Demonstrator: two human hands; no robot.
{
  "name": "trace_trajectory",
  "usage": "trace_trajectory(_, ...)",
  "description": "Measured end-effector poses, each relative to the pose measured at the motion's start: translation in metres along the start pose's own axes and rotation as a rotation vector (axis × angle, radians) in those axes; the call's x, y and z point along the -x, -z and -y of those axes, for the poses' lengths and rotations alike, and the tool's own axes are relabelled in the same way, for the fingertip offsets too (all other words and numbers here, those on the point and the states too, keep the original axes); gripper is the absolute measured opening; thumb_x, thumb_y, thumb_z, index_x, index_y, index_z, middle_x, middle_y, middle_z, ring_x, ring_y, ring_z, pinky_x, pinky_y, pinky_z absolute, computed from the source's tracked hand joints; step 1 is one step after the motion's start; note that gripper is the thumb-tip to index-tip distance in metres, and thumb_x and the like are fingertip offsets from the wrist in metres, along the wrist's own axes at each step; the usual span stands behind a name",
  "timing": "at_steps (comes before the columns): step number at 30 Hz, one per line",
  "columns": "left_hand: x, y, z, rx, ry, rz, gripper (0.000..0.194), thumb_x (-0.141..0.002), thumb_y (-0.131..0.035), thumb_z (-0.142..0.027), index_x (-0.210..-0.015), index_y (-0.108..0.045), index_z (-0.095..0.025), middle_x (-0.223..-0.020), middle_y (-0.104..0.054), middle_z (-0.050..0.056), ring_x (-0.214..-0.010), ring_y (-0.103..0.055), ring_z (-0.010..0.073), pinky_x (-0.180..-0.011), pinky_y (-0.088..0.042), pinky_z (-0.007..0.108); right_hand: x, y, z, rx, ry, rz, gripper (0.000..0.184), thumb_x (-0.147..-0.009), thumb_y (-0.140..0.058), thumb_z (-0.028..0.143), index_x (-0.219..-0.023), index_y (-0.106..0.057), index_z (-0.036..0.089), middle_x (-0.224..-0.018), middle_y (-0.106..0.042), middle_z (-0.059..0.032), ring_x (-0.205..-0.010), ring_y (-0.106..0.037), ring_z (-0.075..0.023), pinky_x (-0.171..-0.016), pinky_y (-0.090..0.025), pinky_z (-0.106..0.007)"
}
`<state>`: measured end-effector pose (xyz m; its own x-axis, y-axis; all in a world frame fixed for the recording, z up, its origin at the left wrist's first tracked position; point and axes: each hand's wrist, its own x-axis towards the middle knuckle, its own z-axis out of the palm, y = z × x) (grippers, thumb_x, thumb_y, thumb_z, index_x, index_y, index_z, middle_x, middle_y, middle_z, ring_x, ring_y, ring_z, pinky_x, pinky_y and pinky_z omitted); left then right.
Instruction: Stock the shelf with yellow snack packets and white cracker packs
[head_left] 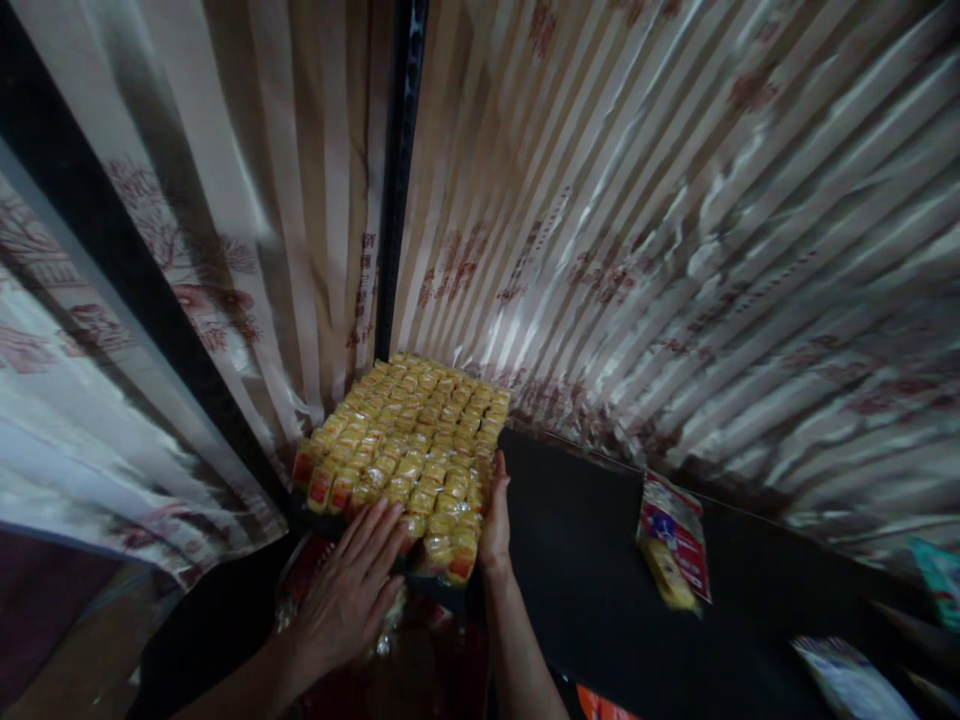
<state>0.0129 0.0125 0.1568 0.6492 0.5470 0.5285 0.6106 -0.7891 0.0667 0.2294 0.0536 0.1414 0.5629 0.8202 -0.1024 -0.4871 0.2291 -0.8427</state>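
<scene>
A wide block of many small yellow wrapped packets (420, 440), packed in tight rows, sits in the corner of a black surface. Some packets along its front edge show red-orange labels. My left hand (360, 575) rests against the front edge, its fingers stretched out and pointing away from me. Against the block's right side, my right hand (495, 520) is held on edge with the fingers extended. The palm side of the right hand is hidden. Below my hands is a dark red, shiny package (420, 665), partly covered by my forearms.
Pleated, printed sheeting (600, 250) walls the back and left, with a dark upright post (397, 180) at the corner. On the black surface (570, 530) to the right lie a red-and-purple packet (679, 530), a yellow packet (667, 575), a whitish packet (851, 680) and a teal packet (937, 575).
</scene>
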Motion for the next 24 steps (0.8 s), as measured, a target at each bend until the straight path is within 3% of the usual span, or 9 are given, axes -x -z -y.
trace_trajectory(10, 0.004, -0.024, 0.011, -0.008, -0.026, -0.051, 0.056, -0.093, -0.039, -0.016, -0.145, -0.022, -0.012, -0.145, -0.04, 0.01, -0.14, -0.021, 0.0239, -0.109, -0.034, 0.041, 0.0, -0.012, -0.002, 0.045, 0.057, 0.028, 0.066, -0.086, -0.036, 0.063, -0.143, -0.027, 0.032, -0.149, -0.035, -0.0004, -0.133, -0.037, -0.0189, -0.112, -0.026, -0.043)
trace_trajectory(14, 0.001, -0.018, 0.014, 0.024, -0.049, -0.036, 0.057, -0.092, -0.041, -0.021, -0.145, -0.024, -0.012, -0.144, -0.04, 0.01, -0.139, -0.024, 0.0237, -0.112, -0.03, 0.043, -0.003, -0.012, -0.004, 0.04, 0.061, 0.006, 0.064, -0.086, -0.037, 0.061, -0.143, -0.029, 0.032, -0.15, -0.032, 0.0006, -0.135, -0.034, -0.0172, -0.113, -0.023, -0.041)
trace_trajectory(17, -0.018, -0.004, 0.022, 0.077, -0.016, -0.033, 0.056, -0.091, -0.041, -0.023, -0.145, -0.027, -0.015, -0.148, -0.034, 0.011, -0.14, -0.021, 0.0252, -0.113, -0.024, 0.047, -0.005, -0.013, -0.007, 0.032, 0.077, 0.012, 0.063, -0.086, -0.038, 0.061, -0.142, -0.031, 0.032, -0.15, -0.032, 0.0008, -0.135, -0.035, -0.0167, -0.113, -0.024, -0.041)
trace_trajectory(20, -0.052, 0.007, 0.04, 0.088, 0.178, -0.024, 0.051, -0.094, -0.034, -0.026, -0.143, -0.031, -0.015, -0.153, -0.021, 0.011, -0.142, -0.012, 0.0267, -0.114, -0.021, 0.049, -0.007, -0.014, -0.01, 0.054, 0.076, 0.035, 0.062, -0.087, -0.034, 0.061, -0.142, -0.029, 0.033, -0.15, -0.033, 0.0003, -0.133, -0.037, -0.0176, -0.11, -0.029, -0.043)
trace_trajectory(24, -0.094, 0.004, 0.067, 0.116, 0.308, 0.246, 0.047, -0.096, -0.03, -0.037, -0.141, -0.037, -0.022, -0.153, -0.022, 0.007, -0.142, -0.015, 0.0236, -0.114, -0.017, 0.049, -0.007, -0.014, -0.01, 0.057, 0.097, 0.054, 0.062, -0.088, -0.033, 0.06, -0.143, -0.025, 0.034, -0.149, -0.034, 0.0007, -0.133, -0.038, -0.0174, -0.11, -0.029, -0.043)
